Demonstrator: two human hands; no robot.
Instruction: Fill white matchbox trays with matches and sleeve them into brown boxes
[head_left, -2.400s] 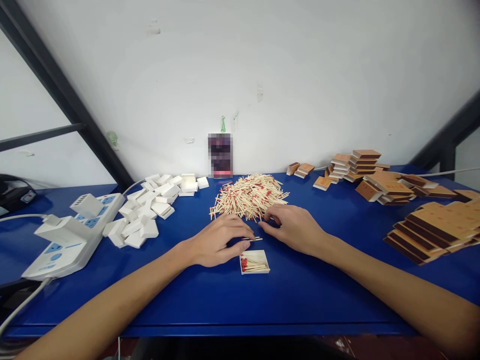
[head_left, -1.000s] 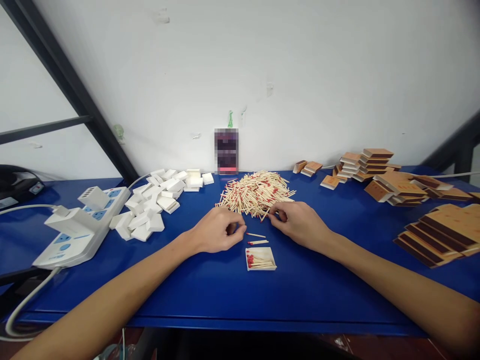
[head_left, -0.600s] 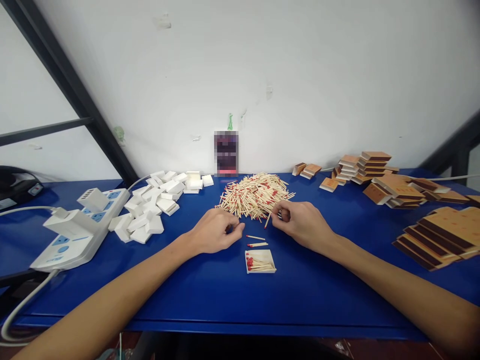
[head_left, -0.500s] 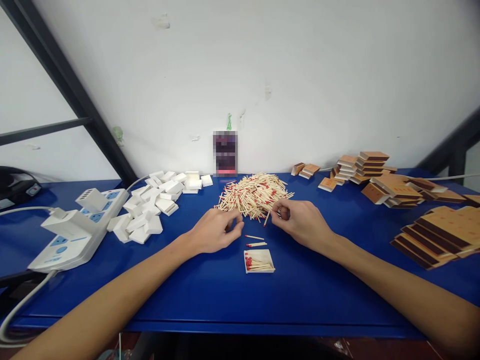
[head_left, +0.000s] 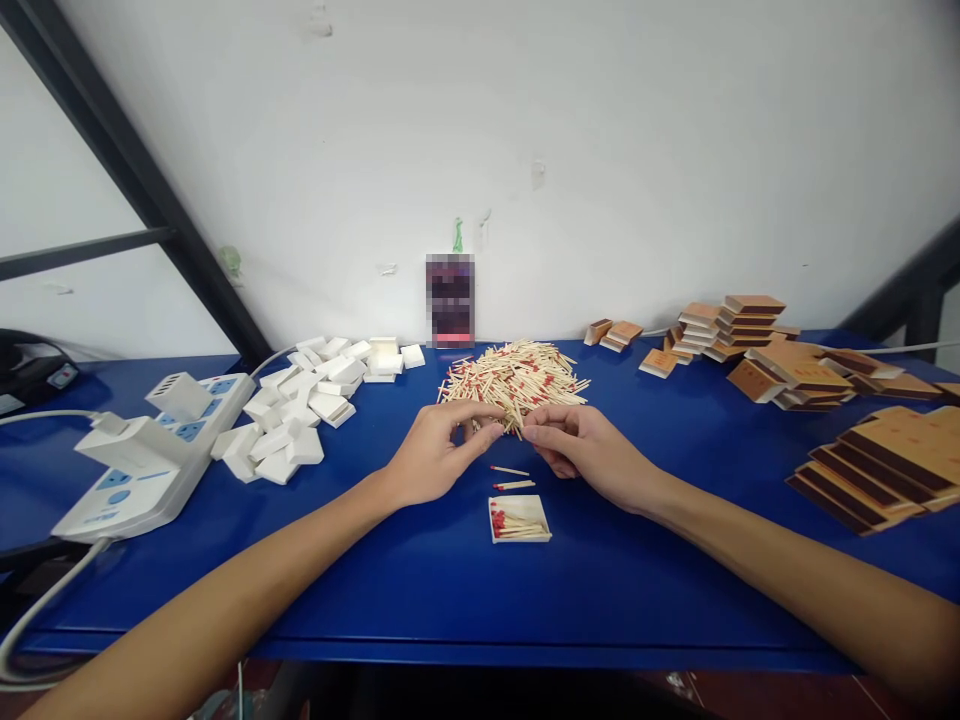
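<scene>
In front of a heap of red-tipped matches (head_left: 517,370), my two hands almost meet at their fingertips. My right hand (head_left: 581,445) is closed in a pinch on a match, mostly hidden by the fingers and hard to tell from the heap behind. My left hand (head_left: 442,450) has its thumb and fingers drawn together; whatever lies between them is hidden. Below the hands, two loose rows of matches (head_left: 513,485) rest on the table. Nearer to me sits an open white matchbox tray (head_left: 546,528), partly filled with matches, most heads pointing left.
White empty trays (head_left: 304,400) are piled at the left, beside a power strip (head_left: 217,440) with chargers and cables. Brown matchbox sleeves (head_left: 900,450) lie stacked along the right. A blurred dark panel (head_left: 450,300) stands against the wall behind the blue table (head_left: 420,590).
My hands have come together before the heap: the right moved left, and the left fingertips moved right and slightly up. The match that hung below my right fingers no longer shows clearly.
</scene>
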